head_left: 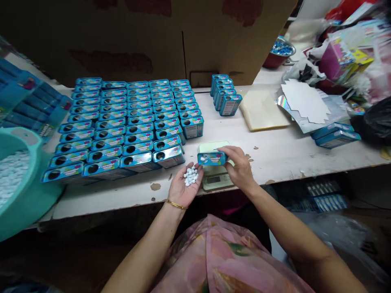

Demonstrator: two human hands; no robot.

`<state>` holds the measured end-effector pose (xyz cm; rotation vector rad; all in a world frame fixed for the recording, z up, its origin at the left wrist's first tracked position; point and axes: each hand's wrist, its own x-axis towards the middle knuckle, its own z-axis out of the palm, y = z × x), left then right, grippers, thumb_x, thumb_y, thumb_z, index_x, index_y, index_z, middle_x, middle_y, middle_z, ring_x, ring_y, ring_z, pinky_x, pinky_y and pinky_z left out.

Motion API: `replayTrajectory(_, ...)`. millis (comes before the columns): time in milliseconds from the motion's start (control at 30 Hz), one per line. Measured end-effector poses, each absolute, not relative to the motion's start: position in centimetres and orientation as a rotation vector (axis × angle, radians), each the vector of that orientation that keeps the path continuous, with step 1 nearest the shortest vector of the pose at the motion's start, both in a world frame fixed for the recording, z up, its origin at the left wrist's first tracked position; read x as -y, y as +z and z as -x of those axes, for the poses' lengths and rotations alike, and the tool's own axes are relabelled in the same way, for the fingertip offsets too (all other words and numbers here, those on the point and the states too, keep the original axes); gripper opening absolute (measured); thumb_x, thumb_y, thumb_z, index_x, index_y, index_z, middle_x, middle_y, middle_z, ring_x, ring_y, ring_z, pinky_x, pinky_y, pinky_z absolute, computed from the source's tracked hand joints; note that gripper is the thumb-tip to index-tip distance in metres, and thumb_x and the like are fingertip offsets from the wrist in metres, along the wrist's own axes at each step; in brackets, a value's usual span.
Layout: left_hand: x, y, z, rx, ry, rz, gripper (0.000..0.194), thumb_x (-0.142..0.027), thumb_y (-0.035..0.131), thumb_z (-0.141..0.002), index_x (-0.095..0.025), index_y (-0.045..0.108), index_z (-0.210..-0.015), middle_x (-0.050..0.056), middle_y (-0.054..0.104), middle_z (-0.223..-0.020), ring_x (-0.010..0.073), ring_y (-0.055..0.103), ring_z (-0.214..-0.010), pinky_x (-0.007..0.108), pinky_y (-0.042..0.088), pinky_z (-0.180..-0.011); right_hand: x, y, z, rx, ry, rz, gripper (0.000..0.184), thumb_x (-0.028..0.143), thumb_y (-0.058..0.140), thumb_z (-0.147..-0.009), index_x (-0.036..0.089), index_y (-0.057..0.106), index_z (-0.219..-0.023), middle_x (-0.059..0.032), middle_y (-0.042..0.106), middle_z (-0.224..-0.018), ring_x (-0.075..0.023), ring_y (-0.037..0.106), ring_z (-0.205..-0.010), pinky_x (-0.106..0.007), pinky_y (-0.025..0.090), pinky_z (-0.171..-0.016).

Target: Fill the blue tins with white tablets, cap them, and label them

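My left hand (183, 188) lies palm up at the table's front edge, cupping a small heap of white tablets (191, 176). My right hand (240, 166) grips a small blue tin (211, 158) by its right end. It holds the tin over a pale green scale (214, 179), touching or just above the platform. The tin's round hole faces up at its left end, close to the tablets. A gold bangle circles my left wrist.
Several rows of identical blue tins (128, 122) with open round holes cover the table's left half. A short stack of tins (225, 94) stands farther back. A teal tub of white tablets (15, 179) sits at the left. Paper sheets, two flat tins (334, 135) and bags clutter the right.
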<state>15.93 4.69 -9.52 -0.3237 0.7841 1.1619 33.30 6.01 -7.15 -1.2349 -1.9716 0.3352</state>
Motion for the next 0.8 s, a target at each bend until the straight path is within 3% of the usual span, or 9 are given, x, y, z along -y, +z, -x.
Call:
replayTrajectory(167,-4.0,-9.2,-15.1,-0.882,1.149,0.310,0.021,-0.015,0.040,-0.081,-0.008,0.059,-0.075,0.012,0.065,-0.079,0.0182,0.063,-0.079,0.030,0.053,-0.066,-7.1,-9.2,-34.3,1.527,0.788,1.236,0.036,0.015,0.050,-0.073,0.021,0.048,-0.109,-0.0033,0.055,-0.102,-0.0149,0.053,-0.091,-0.031,0.043,-0.081)
replayTrajectory(300,-3.2,-9.3,-14.5,-0.936,1.142,0.311,0.021,-0.014,0.040,-0.081,-0.008,0.060,-0.077,0.010,0.066,-0.075,0.0164,0.063,-0.073,0.028,0.054,-0.065,-7.6,-10.4,-34.6,1.424,0.903,1.221,0.035,0.020,0.053,-0.073,0.019,0.047,-0.107,-0.0035,0.057,-0.099,-0.0147,0.054,-0.090,-0.031,0.044,-0.080)
replayTrajectory(367,-2.5,-9.3,-14.3,-0.955,1.124,0.316,0.021,-0.013,0.040,-0.081,-0.009,0.060,-0.077,0.010,0.066,-0.074,0.0157,0.063,-0.072,0.028,0.054,-0.064,-7.1,-10.2,-34.8,1.477,0.815,1.253,0.039,0.023,0.053,-0.074,0.018,0.045,-0.112,-0.0058,0.055,-0.105,-0.0165,0.052,-0.095,-0.033,0.044,-0.082)
replayTrajectory(467,-1.3,-9.4,-14.3,-0.955,1.074,0.303,0.022,-0.012,0.039,-0.081,-0.009,0.061,-0.081,0.009,0.066,-0.075,0.0154,0.063,-0.073,0.028,0.054,-0.066,-4.6,-8.9,-34.6,1.608,0.418,1.321,0.048,0.021,0.055,-0.074,0.020,0.040,-0.119,-0.0092,0.048,-0.117,-0.0206,0.044,-0.108,-0.039,0.038,-0.089)
replayTrajectory(533,-0.3,-9.4,-14.7,-0.932,1.024,0.287,0.023,-0.012,0.038,-0.082,-0.010,0.061,-0.085,0.010,0.066,-0.078,0.0163,0.063,-0.076,0.029,0.053,-0.068,-2.2,-7.9,-33.7,1.764,0.198,1.265,0.046,0.017,0.054,-0.074,0.021,0.041,-0.118,-0.0091,0.049,-0.113,-0.0203,0.043,-0.108,-0.039,0.036,-0.091)
replayTrajectory(700,1.9,-10.1,-16.1,-0.869,0.864,0.336,0.025,-0.013,0.036,-0.083,-0.007,0.061,-0.087,0.009,0.066,-0.081,0.0116,0.063,-0.073,0.020,0.052,-0.065,2.7,-7.5,-30.1,2.532,0.297,1.064,0.028,0.014,0.041,-0.081,0.013,0.049,-0.108,-0.0106,0.055,-0.099,-0.0195,0.048,-0.093,-0.032,0.044,-0.073)
replayTrajectory(800,2.8,-10.8,-16.4,-0.902,0.765,0.360,0.024,-0.015,0.037,-0.083,-0.008,0.060,-0.089,0.008,0.066,-0.079,0.0106,0.062,-0.070,0.018,0.051,-0.062,3.7,-8.4,-29.2,2.709,0.299,1.107,0.025,0.012,0.038,-0.083,0.008,0.051,-0.103,-0.0118,0.055,-0.093,-0.0204,0.048,-0.088,-0.033,0.044,-0.070)
